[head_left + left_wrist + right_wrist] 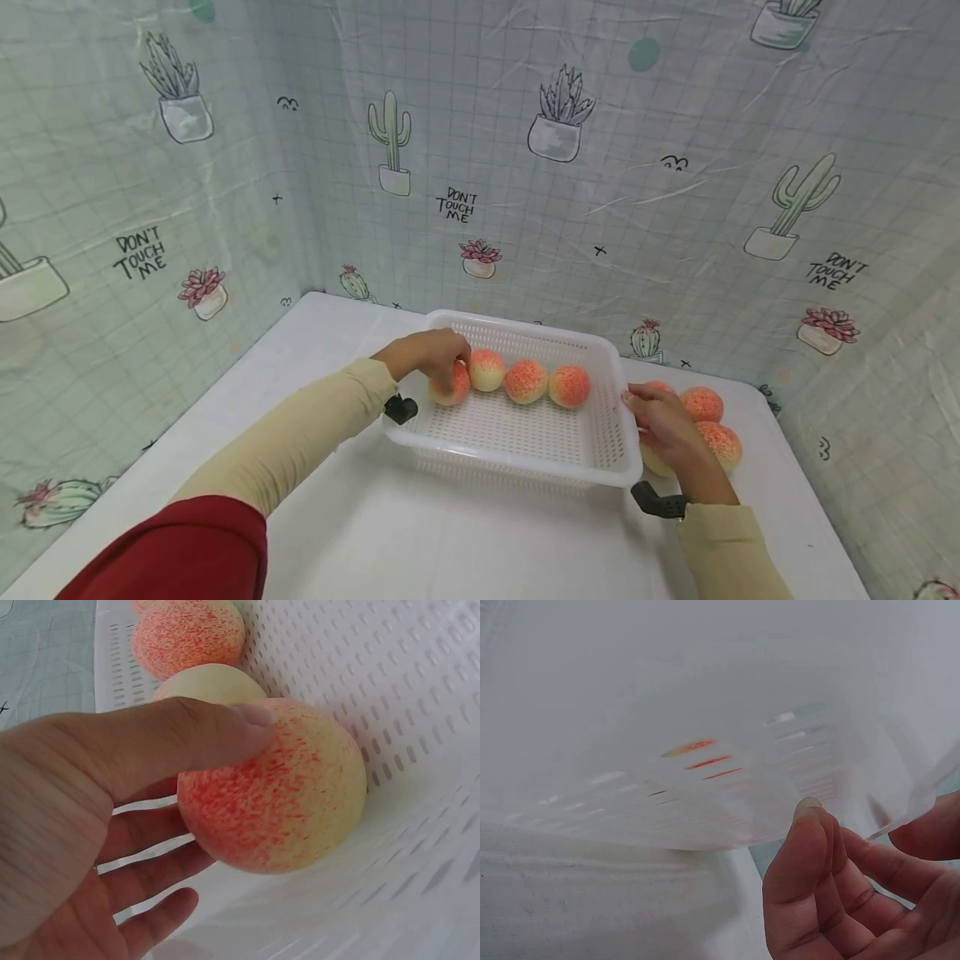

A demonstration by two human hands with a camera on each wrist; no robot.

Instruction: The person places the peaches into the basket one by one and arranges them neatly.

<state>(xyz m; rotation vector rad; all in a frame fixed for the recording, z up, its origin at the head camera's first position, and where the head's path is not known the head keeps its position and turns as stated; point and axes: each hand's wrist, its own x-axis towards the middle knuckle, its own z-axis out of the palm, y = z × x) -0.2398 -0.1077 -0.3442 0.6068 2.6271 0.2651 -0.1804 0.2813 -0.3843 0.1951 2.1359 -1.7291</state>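
Note:
A white perforated plastic basket (517,433) stands on the table with a row of red-and-yellow peaches along its far side. My left hand (435,354) holds the leftmost peach (452,387), thumb on top and fingers around its far side. The left wrist view shows this peach (292,802) close up, with a paler peach (214,684) just behind it. Three other peaches, the middle one (525,381) among them, lie to its right. My right hand (667,429) grips the basket's right rim; in the right wrist view its curled fingers (799,877) are against the basket's outside wall.
Several more peaches (718,442) lie on the white table (465,542) to the right of the basket, partly hidden by my right hand. A cactus-patterned sheet (495,167) hangs behind the table and along its sides.

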